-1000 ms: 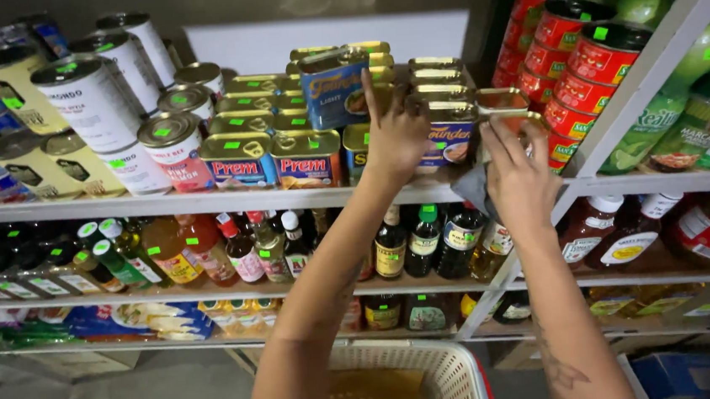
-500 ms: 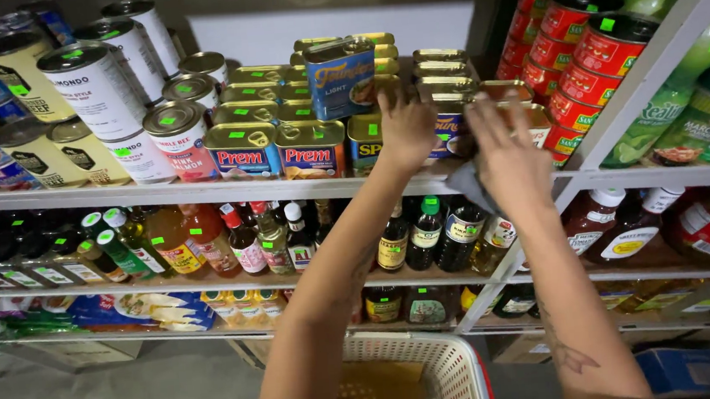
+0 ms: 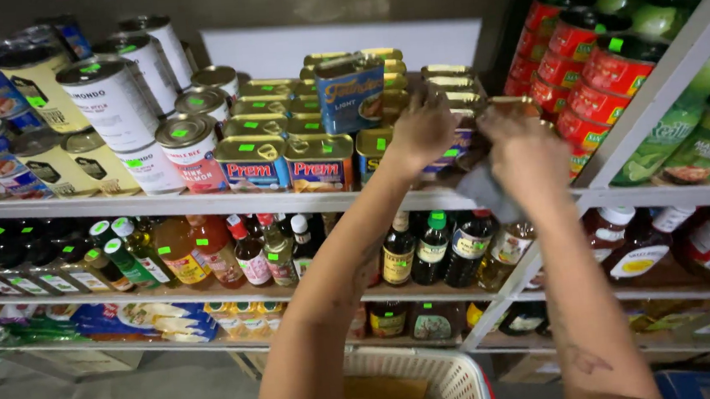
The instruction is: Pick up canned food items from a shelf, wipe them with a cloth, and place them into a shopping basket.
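Since half a second ago we have drawn our right hand (image 3: 524,148) slightly back from the stack of flat gold tins (image 3: 457,98), which sits on the top shelf (image 3: 203,205) just beyond both hands, and a grey cloth (image 3: 485,191) hangs under that hand. Our left hand (image 3: 421,131) grasps a tin at the stack's front, arm stretched up. We would do well to steady the pile with it and wipe gently; whether the right hand pinches anything besides the cloth we cannot tell.

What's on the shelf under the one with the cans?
Under the can shelf stands a row of bottles: dark sauces, orange and red ones, many with green caps. The left arm covers a few in the middle, so those can't be made out.
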